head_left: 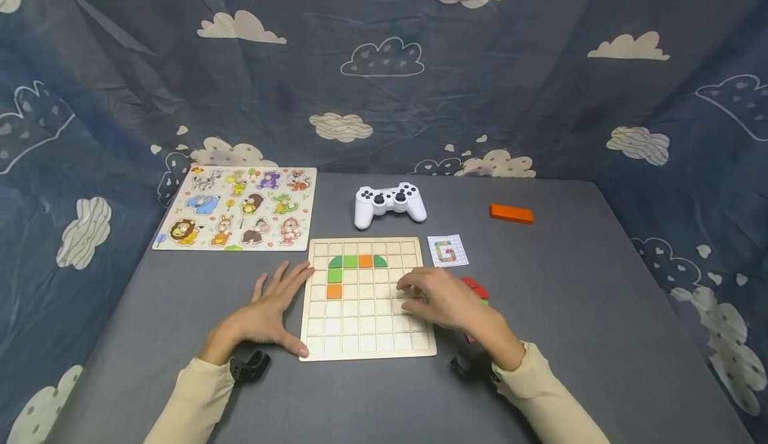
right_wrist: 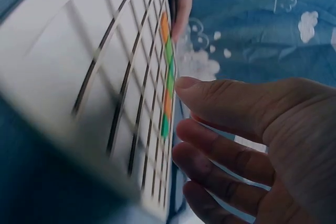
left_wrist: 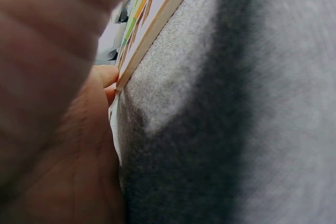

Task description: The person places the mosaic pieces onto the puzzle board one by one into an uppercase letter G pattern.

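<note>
A wooden grid board (head_left: 368, 327) lies flat on the table. Along its upper part runs a row of tiles: a dark green rounded tile (head_left: 335, 262), a green square (head_left: 351, 261), an orange square (head_left: 365, 261) and another dark green rounded tile (head_left: 380, 261). Below the row's left end sit a green square (head_left: 335, 276) and an orange square (head_left: 334, 291). My left hand (head_left: 264, 314) spreads along the board's left edge, thumb at the lower corner, fingertips higher up. Over the board's right side hovers my right hand (head_left: 447, 301), fingers loosely bent, nothing between thumb and fingers in the right wrist view.
Red tiles (head_left: 475, 287) and other pieces lie partly hidden behind the right hand. A small pattern card (head_left: 447, 251) is beside the board's upper right corner. Farther back are an animal puzzle board (head_left: 240, 221), a white game controller (head_left: 390, 203) and an orange block (head_left: 511, 214).
</note>
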Tool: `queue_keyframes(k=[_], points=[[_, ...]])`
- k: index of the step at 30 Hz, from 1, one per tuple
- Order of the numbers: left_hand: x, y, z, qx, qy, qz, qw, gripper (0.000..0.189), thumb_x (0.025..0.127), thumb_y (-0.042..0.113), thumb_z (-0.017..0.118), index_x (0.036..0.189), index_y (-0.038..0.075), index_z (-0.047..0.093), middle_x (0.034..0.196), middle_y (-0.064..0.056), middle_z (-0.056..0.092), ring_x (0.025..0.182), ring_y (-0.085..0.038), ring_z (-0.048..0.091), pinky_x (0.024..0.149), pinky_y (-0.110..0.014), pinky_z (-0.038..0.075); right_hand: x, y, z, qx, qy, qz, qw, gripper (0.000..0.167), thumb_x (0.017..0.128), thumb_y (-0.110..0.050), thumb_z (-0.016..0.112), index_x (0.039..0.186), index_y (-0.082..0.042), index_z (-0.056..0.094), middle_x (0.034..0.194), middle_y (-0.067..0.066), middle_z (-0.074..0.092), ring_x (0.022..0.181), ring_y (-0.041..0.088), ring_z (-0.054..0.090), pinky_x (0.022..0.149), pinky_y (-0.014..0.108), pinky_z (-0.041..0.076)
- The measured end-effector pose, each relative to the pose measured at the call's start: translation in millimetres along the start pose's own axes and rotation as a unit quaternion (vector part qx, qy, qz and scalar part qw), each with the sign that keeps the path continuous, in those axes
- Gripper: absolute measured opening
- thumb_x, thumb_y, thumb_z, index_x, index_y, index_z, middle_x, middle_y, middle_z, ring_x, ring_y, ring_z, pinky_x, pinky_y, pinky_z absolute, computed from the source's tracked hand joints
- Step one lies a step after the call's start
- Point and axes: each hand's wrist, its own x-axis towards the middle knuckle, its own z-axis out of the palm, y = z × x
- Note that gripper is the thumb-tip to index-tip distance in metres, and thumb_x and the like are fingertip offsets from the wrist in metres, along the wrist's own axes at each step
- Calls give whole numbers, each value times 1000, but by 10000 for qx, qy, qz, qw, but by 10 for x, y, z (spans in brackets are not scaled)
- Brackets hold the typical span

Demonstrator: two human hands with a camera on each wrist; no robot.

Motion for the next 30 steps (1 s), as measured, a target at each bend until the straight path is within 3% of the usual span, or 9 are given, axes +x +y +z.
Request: queue_keyframes(k=[10,18,30], points=[[8,-6,-10,22,11,-24,10000,143,52,57,94,161,11,14,169,-13,6,152,-48,-6,113,-70,-7,-393,385,-132,12,258,511,9984,35,82,-19,84,113,-11,72,109,2,72,90,19,65,79,37,54],[1,6,3,-53,-1,-25,10000,144,52,56,95,161,11,14,169,-13,6,152,-48,-7,113,-71,-8,-632,635,-184,195,575,637,9961,32,80,-13,85,110,-8,73,101,3,72,81,18,61,72,35,53],[8,3,1,-2,-13,-56,10000,144,51,58,94,161,12,13,169,-13,6,152,-48,-7,113,-71,-7,-781,772,-251,218,173,1250,9918,34,81,-18,84,111,-7,73,97,-1,69,83,16,60,74,36,53]])
